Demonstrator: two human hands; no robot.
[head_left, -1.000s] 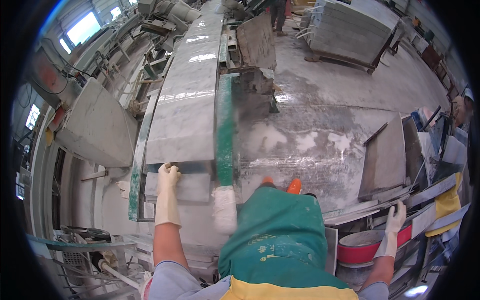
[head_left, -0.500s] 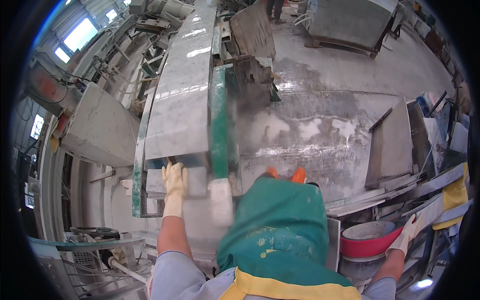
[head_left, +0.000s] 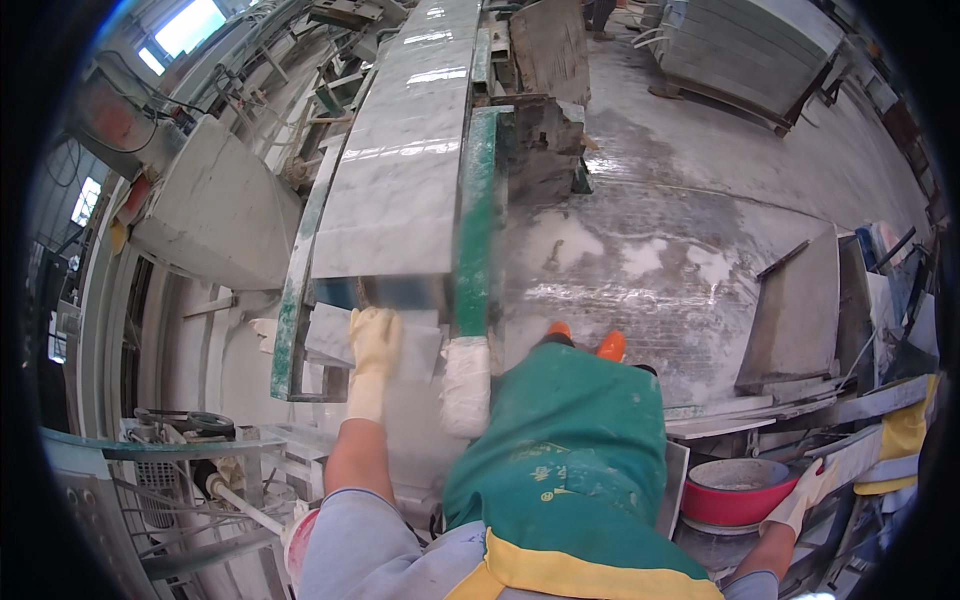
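Observation:
My left hand (head_left: 374, 345), in a cream rubber glove, grips a small white marble piece (head_left: 328, 334) with its fingers bent over it. The piece sits askew at the near end of a conveyor, just short of a long polished marble slab (head_left: 395, 215). Part of it is hidden under the glove. Far to the right, my right hand (head_left: 800, 497), gloved alike, is beside a red basin (head_left: 722, 508). Its fingers are closed near the end of a grey strip (head_left: 853, 452); a small red spot shows at the fingertips, and what they hold is unclear.
A green rail (head_left: 477, 230) with a white-wrapped end (head_left: 466, 388) runs along the conveyor's right side. Grey panels (head_left: 797, 310) lean at the right. At the lower left stands a metal frame (head_left: 170, 450) with rods. Wet floor (head_left: 640, 290) lies ahead.
The small marble piece has turned from square to askew under my left hand. The view has shifted, so the conveyor appears further right. My right hand remains beside the basin.

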